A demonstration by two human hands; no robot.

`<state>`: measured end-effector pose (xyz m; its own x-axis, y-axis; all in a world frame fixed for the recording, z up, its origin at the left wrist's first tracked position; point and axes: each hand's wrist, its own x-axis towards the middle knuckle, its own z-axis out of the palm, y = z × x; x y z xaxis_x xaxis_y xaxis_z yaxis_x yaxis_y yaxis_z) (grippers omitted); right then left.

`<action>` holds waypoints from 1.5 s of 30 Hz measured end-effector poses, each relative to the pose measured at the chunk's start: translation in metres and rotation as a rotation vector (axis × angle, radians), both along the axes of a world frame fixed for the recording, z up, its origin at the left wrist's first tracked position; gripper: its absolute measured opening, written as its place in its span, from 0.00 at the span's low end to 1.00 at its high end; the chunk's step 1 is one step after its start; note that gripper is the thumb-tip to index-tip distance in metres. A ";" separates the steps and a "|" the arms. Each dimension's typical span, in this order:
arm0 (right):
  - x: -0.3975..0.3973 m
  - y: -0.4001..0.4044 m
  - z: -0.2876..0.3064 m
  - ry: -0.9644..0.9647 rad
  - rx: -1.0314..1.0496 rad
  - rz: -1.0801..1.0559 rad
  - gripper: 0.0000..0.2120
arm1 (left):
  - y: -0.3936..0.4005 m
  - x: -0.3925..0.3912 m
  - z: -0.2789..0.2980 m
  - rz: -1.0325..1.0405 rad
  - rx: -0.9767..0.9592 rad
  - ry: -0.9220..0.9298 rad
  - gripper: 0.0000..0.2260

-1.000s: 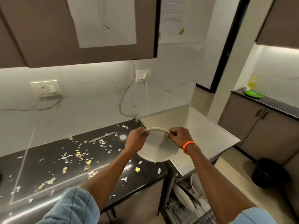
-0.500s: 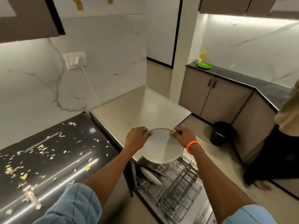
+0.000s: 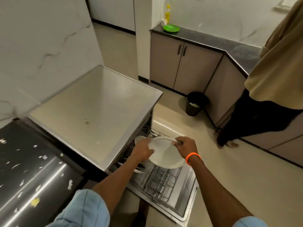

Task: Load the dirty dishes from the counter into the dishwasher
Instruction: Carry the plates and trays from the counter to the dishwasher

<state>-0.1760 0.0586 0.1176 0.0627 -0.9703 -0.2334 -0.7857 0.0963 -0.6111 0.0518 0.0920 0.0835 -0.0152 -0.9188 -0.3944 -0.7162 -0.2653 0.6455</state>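
This is a kitchen with pale marble walls and a light floor. A second person in a tan top stands at the right, by the grey cupboards. A small black bin sits on the floor near them. On the far counter is a green plate with a yellow bottle just behind it.

The dark worktop at the left has little food scraps all over it, and no dishes show on the part we can see. Next to it is the dishwasher with a shiny steel top. Its door is down and the bottom rack is pulled out. A few plates already stand in the rack's left side. The right side looks bare, so I think the job is partly done.

The white plate is round and looks pretty clean. It hangs tilted just above the rack, not yet in a slot. The left hand has its grip clamped on the plate's left rim. The right hand, with an orange band on its wrist, pinches the top rim.
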 end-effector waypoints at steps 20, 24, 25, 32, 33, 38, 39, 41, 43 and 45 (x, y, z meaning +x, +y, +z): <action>0.051 -0.153 -0.264 0.050 -0.064 -0.152 0.09 | -0.185 -0.013 -0.260 0.373 0.131 0.156 0.43; 0.072 -0.182 -0.313 -0.059 -0.048 -0.154 0.12 | -0.201 -0.002 -0.295 0.374 0.128 0.076 0.45; 0.078 -0.188 -0.323 -0.069 -0.036 -0.137 0.12 | -0.204 0.001 -0.304 0.375 0.129 0.054 0.45; 0.111 -0.203 -0.385 -0.075 0.006 -0.030 0.12 | -0.214 0.023 -0.361 0.415 0.059 -0.080 0.47; 0.115 -0.203 -0.390 -0.071 0.015 -0.014 0.11 | -0.215 0.025 -0.363 0.408 0.046 -0.088 0.47; 0.124 -0.206 -0.405 -0.062 0.066 0.023 0.14 | -0.214 0.035 -0.376 0.367 0.068 -0.082 0.45; 0.126 -0.207 -0.406 -0.081 0.106 0.016 0.17 | -0.213 0.036 -0.379 0.362 0.078 -0.081 0.45; 0.129 -0.209 -0.407 -0.111 0.184 0.015 0.24 | -0.211 0.037 -0.380 0.352 0.093 -0.080 0.44; 0.131 -0.209 -0.406 -0.117 0.248 0.028 0.28 | -0.209 0.035 -0.378 0.348 0.094 -0.088 0.43; 0.131 -0.210 -0.401 -0.127 0.290 0.033 0.29 | -0.207 0.032 -0.374 0.367 0.108 -0.084 0.41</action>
<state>-0.0454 -0.1518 -0.2838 0.1393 -0.8614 -0.4885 -0.7102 0.2568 -0.6554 0.0839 -0.1151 -0.2902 0.3433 -0.8105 -0.4746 -0.6106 -0.5766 0.5429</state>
